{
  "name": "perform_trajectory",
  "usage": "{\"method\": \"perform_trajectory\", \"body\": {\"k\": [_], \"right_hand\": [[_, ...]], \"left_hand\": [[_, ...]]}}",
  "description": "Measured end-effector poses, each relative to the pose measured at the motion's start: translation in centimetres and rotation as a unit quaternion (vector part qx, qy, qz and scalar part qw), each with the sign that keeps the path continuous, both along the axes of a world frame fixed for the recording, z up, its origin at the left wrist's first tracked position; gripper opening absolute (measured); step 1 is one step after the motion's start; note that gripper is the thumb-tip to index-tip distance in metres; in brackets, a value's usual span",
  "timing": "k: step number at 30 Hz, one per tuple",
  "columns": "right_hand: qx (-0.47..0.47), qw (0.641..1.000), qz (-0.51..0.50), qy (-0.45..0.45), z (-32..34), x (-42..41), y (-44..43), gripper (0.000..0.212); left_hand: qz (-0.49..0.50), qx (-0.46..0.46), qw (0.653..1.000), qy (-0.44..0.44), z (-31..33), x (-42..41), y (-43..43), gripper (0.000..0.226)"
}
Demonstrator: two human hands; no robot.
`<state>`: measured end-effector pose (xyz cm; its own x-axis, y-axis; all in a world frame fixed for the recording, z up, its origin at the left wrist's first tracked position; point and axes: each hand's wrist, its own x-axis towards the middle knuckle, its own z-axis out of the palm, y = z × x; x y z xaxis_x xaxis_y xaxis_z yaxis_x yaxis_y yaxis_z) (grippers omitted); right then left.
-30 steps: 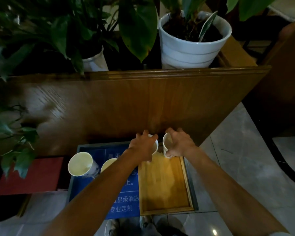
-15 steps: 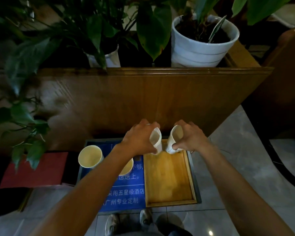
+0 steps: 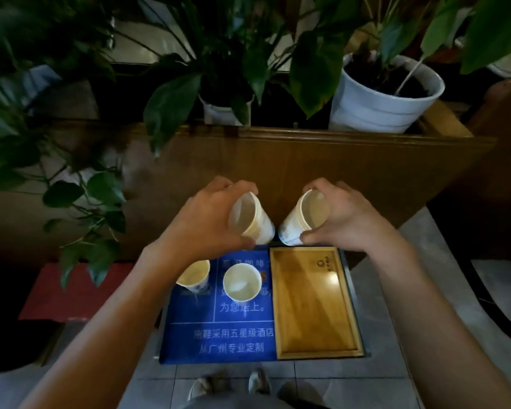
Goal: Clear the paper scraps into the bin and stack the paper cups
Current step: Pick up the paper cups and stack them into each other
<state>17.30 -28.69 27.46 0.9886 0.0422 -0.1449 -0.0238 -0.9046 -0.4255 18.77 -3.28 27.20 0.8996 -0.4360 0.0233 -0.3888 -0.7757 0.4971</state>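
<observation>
Cups on the blue printed mat occupy the left of the field: one paper cup, partly hidden under the left forearm, stands upright beside a second upright cup that has something pale, too blurred to identify, at its bottom. Above them the left hand is closed around a third cup, lifted clear of the mat and tipped so its mouth faces the camera and slightly rightward. Just to its right, the right hand is wrapped around a fourth cup, also lifted and tipped, mouth up and toward the camera. The two held cups nearly touch at their bases, while their long axes diverge upward in a shallow V. Nesting therefore appears to require turning one cup until its base points into the other's mouth; both hands are equally near that meeting point. Below the right hand lies a wooden tray, empty, resting against the mat's right edge. No bin or loose paper scraps can be identified.
</observation>
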Motion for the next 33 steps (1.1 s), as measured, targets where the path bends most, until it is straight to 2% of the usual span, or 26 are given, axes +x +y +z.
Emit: {"method": "perform_trajectory", "body": {"k": [4, 11, 20, 25, 33], "right_hand": [[-0.009, 0.999, 0.027, -0.024, 1.5, -0.6, 3.1, 0.089], [0.008, 0.999, 0.031, -0.038, 2.6, -0.8, 3.3, 0.088], [-0.013, 0.999, 0.02, 0.032, -0.2, -0.5, 6.4, 0.088], [-0.036, 0.996, 0.011, 0.079, -3.9, -0.5, 7.2, 0.089], [-0.041, 0.992, -0.003, 0.118, -8.9, -0.9, 7.7, 0.088]], "left_hand": [[0.018, -0.006, 1.0, -0.015, 2.0, -0.6, 3.8, 0.082], [0.024, 0.023, 0.997, -0.066, 2.5, -0.3, 5.4, 0.083], [0.008, 0.097, 0.995, -0.002, -1.4, -0.1, 7.1, 0.082], [-0.017, 0.087, 0.995, 0.047, -4.0, 0.4, 6.8, 0.076], [-0.045, 0.123, 0.989, 0.069, -9.4, 1.7, 5.8, 0.075]]}}
